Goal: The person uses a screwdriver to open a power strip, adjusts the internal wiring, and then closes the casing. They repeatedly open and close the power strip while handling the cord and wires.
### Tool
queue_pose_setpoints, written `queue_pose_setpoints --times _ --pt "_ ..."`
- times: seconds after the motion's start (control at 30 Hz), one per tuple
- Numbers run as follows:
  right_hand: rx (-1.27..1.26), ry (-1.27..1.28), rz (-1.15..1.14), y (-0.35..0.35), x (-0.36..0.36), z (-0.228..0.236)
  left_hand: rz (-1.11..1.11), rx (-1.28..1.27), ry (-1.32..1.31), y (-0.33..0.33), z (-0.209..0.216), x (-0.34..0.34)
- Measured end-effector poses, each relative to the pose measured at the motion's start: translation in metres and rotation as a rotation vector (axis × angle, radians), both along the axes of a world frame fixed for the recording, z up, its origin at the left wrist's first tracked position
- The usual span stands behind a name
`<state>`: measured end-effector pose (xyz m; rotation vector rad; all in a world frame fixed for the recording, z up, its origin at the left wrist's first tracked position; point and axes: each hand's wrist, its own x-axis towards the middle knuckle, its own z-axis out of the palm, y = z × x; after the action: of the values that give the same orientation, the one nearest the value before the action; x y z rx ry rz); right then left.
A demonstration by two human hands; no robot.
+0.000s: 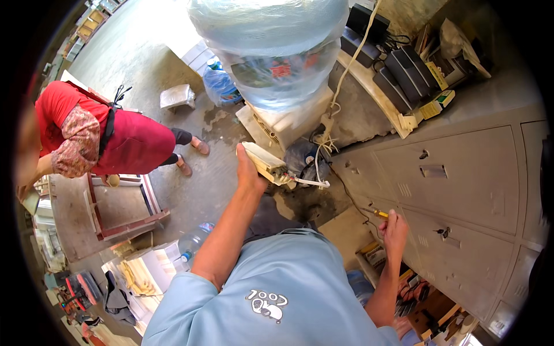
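Presently: both grips occupied, concrete-floored workshop

Left: brown bench; person in red near it. Clear bottle, blue cap, beside white stacks. Grey floor. Centre: left hand, grip closed around cream casing, held above floor, white lead at its end. Beyond, large plastic-wrapped bottle, contents unclear. Right: right hand, grip holding yellow-handled tool; black devices on a ledge; grey lockers, doors closed.

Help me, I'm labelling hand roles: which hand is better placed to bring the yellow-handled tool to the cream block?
Probably the right hand: it grips the yellow-handled tool. The left hand is occupied, holding the cream block apart from the tool.
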<state>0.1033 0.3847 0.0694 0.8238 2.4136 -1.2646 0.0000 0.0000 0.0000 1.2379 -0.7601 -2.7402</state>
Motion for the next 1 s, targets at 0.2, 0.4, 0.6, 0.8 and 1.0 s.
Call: queue_pose_setpoints --times 0.2,0.4,0.6,0.8,1.0 --pt "-0.584 0.138 -0.344 -0.028 0.014 0.039 -0.033 -0.02 -0.026 0.001 0.033 0.008" --pt "-0.944 -0.083 -0.355 -0.049 0.02 0.062 -0.001 -0.059 0.028 -0.018 0.014 -0.005" --pt "-0.647 0.065 0.008 -0.08 0.029 0.076 -0.021 -0.027 0.032 -0.031 0.02 -0.007" --pt "-0.292 0.261 0.361 -0.115 0.031 0.09 -0.05 -0.11 0.05 -0.029 0.035 -0.002" --pt "-0.218 0.245 0.458 -0.123 0.035 0.085 -0.024 -0.131 0.044 -0.027 0.044 0.001"
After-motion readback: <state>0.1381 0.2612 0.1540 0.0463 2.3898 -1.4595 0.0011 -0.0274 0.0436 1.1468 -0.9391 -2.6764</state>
